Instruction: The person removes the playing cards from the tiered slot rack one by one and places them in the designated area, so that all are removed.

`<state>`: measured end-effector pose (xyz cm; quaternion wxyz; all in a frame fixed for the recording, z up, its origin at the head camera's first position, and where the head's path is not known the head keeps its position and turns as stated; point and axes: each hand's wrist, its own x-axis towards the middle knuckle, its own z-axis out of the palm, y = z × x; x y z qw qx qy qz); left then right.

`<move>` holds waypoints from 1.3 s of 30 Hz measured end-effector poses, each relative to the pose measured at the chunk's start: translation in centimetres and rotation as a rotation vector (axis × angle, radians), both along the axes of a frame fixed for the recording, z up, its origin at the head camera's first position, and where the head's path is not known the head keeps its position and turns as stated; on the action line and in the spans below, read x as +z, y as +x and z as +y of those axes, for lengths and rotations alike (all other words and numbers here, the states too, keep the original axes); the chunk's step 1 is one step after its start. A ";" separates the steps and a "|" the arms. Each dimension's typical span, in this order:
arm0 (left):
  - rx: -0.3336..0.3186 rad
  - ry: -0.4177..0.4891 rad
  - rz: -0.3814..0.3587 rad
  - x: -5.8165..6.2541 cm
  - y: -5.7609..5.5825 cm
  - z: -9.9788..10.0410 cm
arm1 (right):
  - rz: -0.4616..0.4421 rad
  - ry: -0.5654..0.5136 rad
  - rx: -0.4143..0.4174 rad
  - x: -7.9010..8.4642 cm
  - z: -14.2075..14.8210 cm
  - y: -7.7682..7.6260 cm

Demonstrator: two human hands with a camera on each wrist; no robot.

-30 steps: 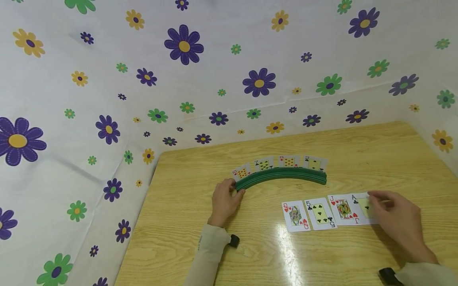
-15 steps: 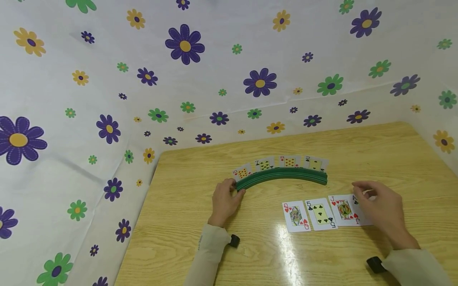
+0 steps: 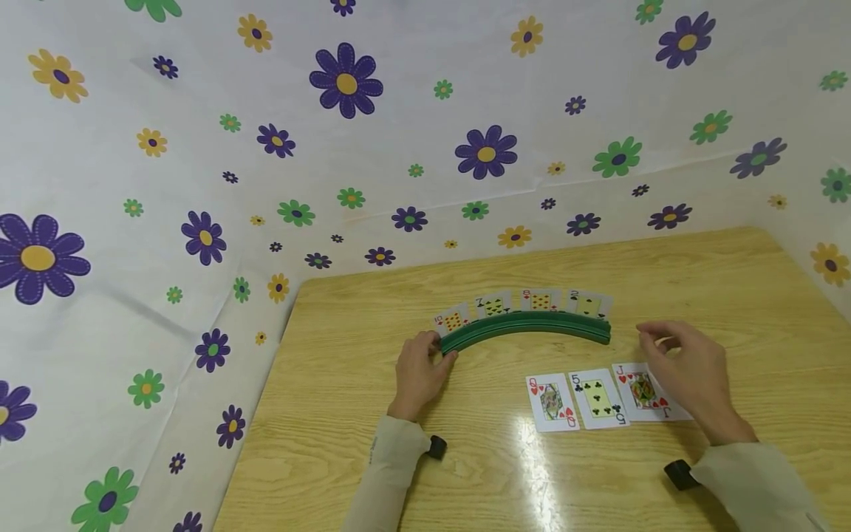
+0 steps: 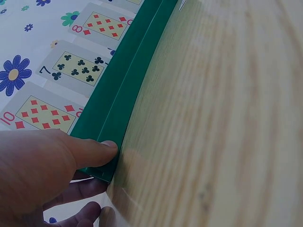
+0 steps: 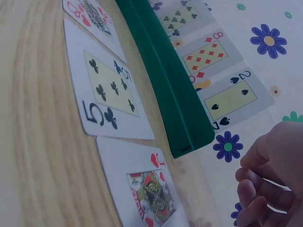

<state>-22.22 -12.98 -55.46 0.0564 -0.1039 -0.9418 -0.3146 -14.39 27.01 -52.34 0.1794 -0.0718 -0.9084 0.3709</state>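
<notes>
My left hand (image 3: 420, 373) pinches the near left end of a curved green playing card holder (image 3: 525, 322), its thumb on the front face in the left wrist view. Standing in the holder's slot are the 10 of diamonds (image 4: 45, 111), 7 of clubs (image 4: 78, 67), 8 of diamonds (image 4: 103, 24) and 2 of spades (image 5: 232, 100). In front lie the queen of hearts (image 3: 552, 403), 5 of clubs (image 3: 597, 397) and jack of hearts (image 3: 640, 391), face up. My right hand (image 3: 688, 369) hovers over the jack's right side with loosely curled fingers and nothing between them. It hides whatever lies beneath.
The wooden table (image 3: 359, 325) reaches back to a white flower-print backdrop (image 3: 399, 148), which also covers the left and right sides. Black straps (image 3: 436, 447) sit at both wrists, over beige sleeves.
My right hand has moved left and away from me, off the ace of clubs' right edge, and now covers that card's place. The left hand keeps its grip on the card holder.
</notes>
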 end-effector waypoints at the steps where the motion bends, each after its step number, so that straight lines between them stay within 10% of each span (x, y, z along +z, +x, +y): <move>1: 0.000 0.001 -0.001 0.0 0.0 0.0 | 0.004 -0.003 0.001 0.1 -0.1 -0.1; 39: -0.002 0.014 0.008 -0.2 0.0 0.0 | 0.084 -0.105 0.045 1.1 -2.6 -3.6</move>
